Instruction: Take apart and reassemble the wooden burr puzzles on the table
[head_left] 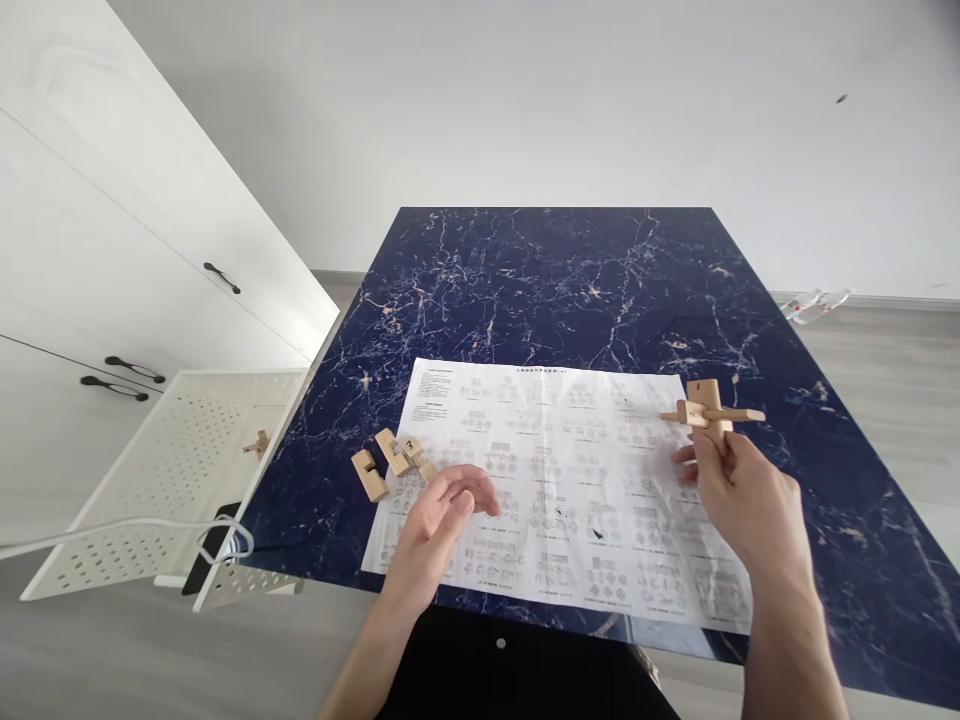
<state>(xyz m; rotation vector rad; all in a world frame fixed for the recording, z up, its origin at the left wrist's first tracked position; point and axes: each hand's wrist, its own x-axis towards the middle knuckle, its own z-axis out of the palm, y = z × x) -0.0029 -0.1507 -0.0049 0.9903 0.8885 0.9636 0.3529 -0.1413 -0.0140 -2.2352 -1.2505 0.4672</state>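
In my right hand (739, 485) is a partly joined wooden burr puzzle (709, 412), its notched bars crossing one another. Thumb and fingers grip its lower bar, above the right edge of the instruction sheet (517, 480). My left hand (450, 505) hovers over the sheet's left half with fingers loosely bent and apart, holding nothing visible. Just beyond it lie several loose notched wooden pieces: one at the far left (369, 476), another beside it (391, 452), and a piece marked 3 (412, 447). My left fingers partly hide the nearest of these.
The dark blue marbled table (525, 285) stretches away toward a pale wall. At the left stand white cabinets (150, 230) with black handles and a white perforated panel rack (180, 430) with another wooden puzzle on it. A white cable (150, 522) loops near the table's left edge.
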